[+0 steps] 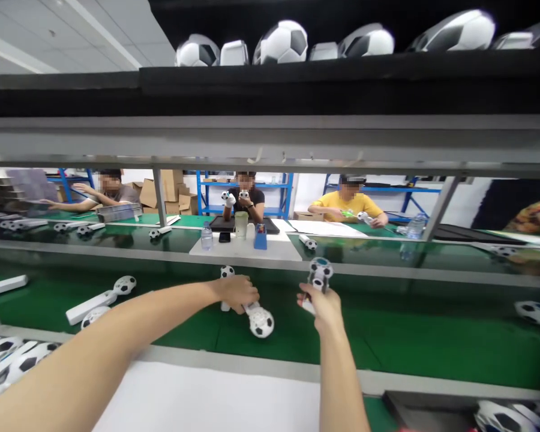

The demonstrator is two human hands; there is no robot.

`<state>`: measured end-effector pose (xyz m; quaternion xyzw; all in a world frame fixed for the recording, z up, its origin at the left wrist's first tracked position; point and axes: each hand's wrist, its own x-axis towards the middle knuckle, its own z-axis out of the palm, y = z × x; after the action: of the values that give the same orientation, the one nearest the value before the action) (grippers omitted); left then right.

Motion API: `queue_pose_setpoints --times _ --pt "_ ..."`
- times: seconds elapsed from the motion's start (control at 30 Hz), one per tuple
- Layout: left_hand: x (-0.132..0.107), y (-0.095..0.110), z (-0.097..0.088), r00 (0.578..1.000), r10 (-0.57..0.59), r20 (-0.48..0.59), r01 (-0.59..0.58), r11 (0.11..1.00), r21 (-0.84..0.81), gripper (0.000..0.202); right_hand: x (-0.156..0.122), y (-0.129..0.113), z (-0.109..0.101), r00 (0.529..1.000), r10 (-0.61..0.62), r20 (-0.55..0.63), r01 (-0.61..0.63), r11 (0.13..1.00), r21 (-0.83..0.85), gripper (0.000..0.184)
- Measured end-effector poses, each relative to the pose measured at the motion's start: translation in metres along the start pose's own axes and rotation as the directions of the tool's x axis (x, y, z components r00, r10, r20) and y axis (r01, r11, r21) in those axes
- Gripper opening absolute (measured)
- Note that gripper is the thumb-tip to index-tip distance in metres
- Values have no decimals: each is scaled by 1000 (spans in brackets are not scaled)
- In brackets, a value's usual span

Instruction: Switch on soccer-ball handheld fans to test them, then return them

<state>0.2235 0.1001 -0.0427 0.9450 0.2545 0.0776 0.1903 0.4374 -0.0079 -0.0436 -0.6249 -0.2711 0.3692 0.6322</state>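
My left hand [237,292] reaches over the green belt, its fingers closed on the white handle of a soccer-ball-headed piece [261,323]. The ball end of that piece points down toward me. Another soccer-ball piece [227,272] lies just behind the left hand, partly covered by it. My right hand [327,305] is closed around the handle of a second held piece [320,268], ball end up, with a teal patch on the ball. Fingers hide part of both handles, so the kind of product cannot be told for certain.
More soccer-ball pieces [125,285] lie on the green belt [409,336]. A white sheet [216,399] covers the near work surface. A black tray [427,414] sits at lower right. Overhead runs a shelf [297,90] with soccer-ball parts. Several co-workers sit across the line.
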Motion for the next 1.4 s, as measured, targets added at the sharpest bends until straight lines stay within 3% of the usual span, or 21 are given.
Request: queue_pose_setpoints --times 0.1,0.17,0.23,0.3,0.43,0.57,0.63,0.7,0.83,0.9,0.93,1.0,1.07,1.17,1.23,1.33,1.4 --pt "-20 20 7 960 -141 -241 75 961 -265 37 -17 -33 -12 995 -82 -49 89 980 176 11" --pt "-33 44 18 867 -314 -388 106 875 -472 46 -34 -52 -19 992 -121 -26 123 954 274 7" --pt "-45 68 28 762 -490 -423 96 732 -675 53 -53 -67 -22 988 -153 35 131 926 354 9" --pt "-58 88 31 710 -598 -372 42 563 -825 53 -72 -76 -21 978 -181 105 125 906 404 10" --pt "-92 116 13 732 -628 -262 -101 280 -955 33 -101 -87 -6 937 -242 250 105 882 460 23" --pt "-127 138 -12 723 -657 -212 -291 -11 -957 39 -123 -90 9 863 -284 417 50 870 490 38" --pt "-143 144 -21 726 -655 -211 -369 -111 -923 44 -131 -91 14 818 -290 497 6 868 497 39" --pt "-159 146 -29 758 -612 -227 -403 -165 -900 48 -137 -90 17 735 -301 608 -81 851 518 35" --pt "-184 141 -38 863 -419 -283 -429 -312 -848 44 -146 -88 25 495 -348 797 -285 801 526 35" --pt "-191 140 -42 901 -229 -368 -431 -394 -812 40 -152 -86 29 453 -372 810 -329 775 540 35" --pt "-193 140 -44 901 -127 -414 -426 -429 -797 39 -155 -84 31 449 -378 810 -336 768 545 34" --pt "-195 143 -48 864 15 -504 -439 -469 -767 37 -164 -82 35 459 -372 807 -304 787 536 32" --pt "-195 147 -51 838 55 -543 -469 -437 -768 35 -174 -81 38 515 -333 790 -211 844 493 35" --pt "-195 149 -53 862 -11 -507 -490 -280 -826 33 -187 -82 44 663 -279 695 -38 914 404 47" --pt "-195 148 -54 877 -74 -475 -479 -203 -854 34 -194 -82 48 733 -285 618 57 930 362 52" --pt "-193 145 -51 882 -107 -458 -470 -156 -869 35 -198 -81 52 772 -313 553 161 938 307 55" --pt "-191 143 -49 860 -170 -482 -495 -48 -867 42 -199 -79 55 796 -327 510 218 940 262 59"
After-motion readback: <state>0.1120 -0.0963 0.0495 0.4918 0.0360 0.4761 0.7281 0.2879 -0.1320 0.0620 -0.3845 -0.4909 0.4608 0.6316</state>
